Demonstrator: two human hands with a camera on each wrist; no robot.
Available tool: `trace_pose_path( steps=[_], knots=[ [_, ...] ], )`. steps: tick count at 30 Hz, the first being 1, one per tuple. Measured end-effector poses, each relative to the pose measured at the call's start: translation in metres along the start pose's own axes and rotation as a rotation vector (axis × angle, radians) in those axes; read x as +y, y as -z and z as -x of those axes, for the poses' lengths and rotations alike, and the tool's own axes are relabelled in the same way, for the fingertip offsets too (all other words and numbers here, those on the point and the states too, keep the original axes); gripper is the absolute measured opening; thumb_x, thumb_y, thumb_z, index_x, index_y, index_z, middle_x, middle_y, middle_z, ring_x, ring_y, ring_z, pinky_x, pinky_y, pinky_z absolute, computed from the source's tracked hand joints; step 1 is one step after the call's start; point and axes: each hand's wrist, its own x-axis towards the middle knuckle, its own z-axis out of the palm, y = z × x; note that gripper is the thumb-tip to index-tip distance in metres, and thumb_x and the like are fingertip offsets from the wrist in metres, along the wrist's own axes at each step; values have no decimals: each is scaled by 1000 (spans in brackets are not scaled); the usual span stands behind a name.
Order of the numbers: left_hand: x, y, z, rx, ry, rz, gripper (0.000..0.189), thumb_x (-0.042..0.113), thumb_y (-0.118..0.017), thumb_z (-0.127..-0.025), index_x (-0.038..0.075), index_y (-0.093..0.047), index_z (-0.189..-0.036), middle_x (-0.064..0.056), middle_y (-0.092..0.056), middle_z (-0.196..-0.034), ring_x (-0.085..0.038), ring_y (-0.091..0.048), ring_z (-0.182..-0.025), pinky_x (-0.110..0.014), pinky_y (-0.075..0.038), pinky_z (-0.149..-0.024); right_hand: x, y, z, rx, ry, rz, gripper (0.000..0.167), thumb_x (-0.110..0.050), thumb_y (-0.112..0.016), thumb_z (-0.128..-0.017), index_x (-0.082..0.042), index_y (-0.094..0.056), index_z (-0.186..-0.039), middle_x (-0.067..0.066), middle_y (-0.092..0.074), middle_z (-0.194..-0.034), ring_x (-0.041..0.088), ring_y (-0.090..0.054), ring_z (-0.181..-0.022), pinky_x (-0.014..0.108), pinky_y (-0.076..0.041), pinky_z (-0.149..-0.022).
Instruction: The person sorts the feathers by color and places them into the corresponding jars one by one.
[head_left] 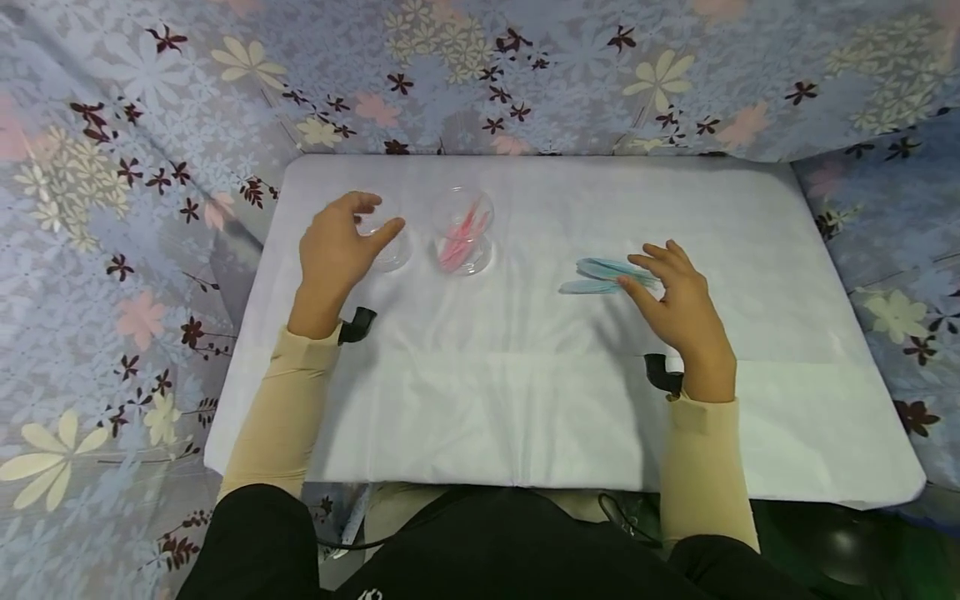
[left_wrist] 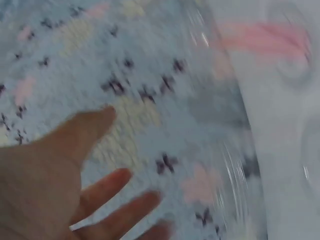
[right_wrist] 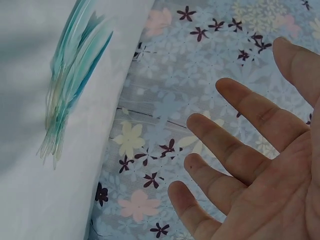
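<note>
My left hand [head_left: 333, 246] hovers with thumb and fingers spread beside a clear plastic cup [head_left: 393, 252], partly hidden behind it. I cannot tell whether it touches the cup. To the right of that stands another clear cup [head_left: 480, 260] with pink feathers [head_left: 461, 242] in it; their pink blur shows in the left wrist view too. A small bunch of teal feathers [right_wrist: 82, 60] lies on the white cloth, quills together. Just over the quill end is my right hand [head_left: 678, 300], fingers apart and holding nothing; its bare palm [right_wrist: 280, 195] faces the right wrist camera.
A white cloth [head_left: 480, 417] covers the table. Floral fabric [head_left: 570, 75] hangs behind and at both sides. Black wrist mounts [head_left: 357, 325] stick out from both wrists. A dark cable [head_left: 375, 543] runs across the person's lap below the table's front edge.
</note>
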Motion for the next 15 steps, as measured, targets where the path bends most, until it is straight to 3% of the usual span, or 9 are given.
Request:
trace_pose_path(
  steps=[2, 4, 6, 8, 12, 15],
  knots=[
    [-9, 2, -6, 100, -32, -57, 65, 51, -75, -88, 14, -59, -140, -13, -60, -140, -36, -53, -130, -54, -39, -108, 2, 2, 3, 0, -18, 4, 51, -39, -62, -100, -6, -59, -139, 21, -43, -154, 37, -16, -154, 70, -10, -117],
    [-17, -1, -12, 140, -39, -111, 79, 55, -76, -84, 16, -51, -148, -19, -48, -150, -42, -38, -142, -60, -23, -118, 5, 4, 6, 0, -29, 3, 52, -40, -60, -101, -5, -59, -140, 21, -42, -155, 37, -16, -154, 69, -10, -118],
    [-22, -7, -20, 117, -12, -148, 97, 67, -73, -81, 22, -35, -158, -23, -31, -160, -47, -18, -150, -65, -8, -119, 8, 4, 8, -1, -42, 0, 52, -41, -58, -102, -5, -59, -140, 21, -42, -155, 37, -15, -154, 69, -9, -118],
    [-27, -14, -27, 52, 29, -167, 110, 78, -66, -78, 29, -17, -163, -24, -14, -165, -49, -2, -152, -69, -1, -118, 10, 3, 10, -3, -57, -5, 53, -43, -57, -102, -6, -59, -140, 20, -41, -156, 36, -14, -155, 69, -9, -118],
    [-39, -28, -39, -49, 78, -180, 117, 84, -60, -76, 34, 1, -162, -24, -3, -167, -49, 4, -152, -71, -2, -117, 11, -1, 9, -1, -56, -11, 53, -43, -56, -103, -6, -59, -140, 19, -42, -156, 36, -15, -154, 69, -11, -118],
    [-49, -31, -43, -53, 86, -131, 115, 72, -68, -80, 26, -3, -164, -25, -14, -165, -48, -13, -151, -68, -16, -117, 9, -3, 6, 7, -43, -10, 52, -42, -56, -103, -5, -59, -139, 21, -43, -155, 37, -16, -154, 67, -13, -118]
  ],
)
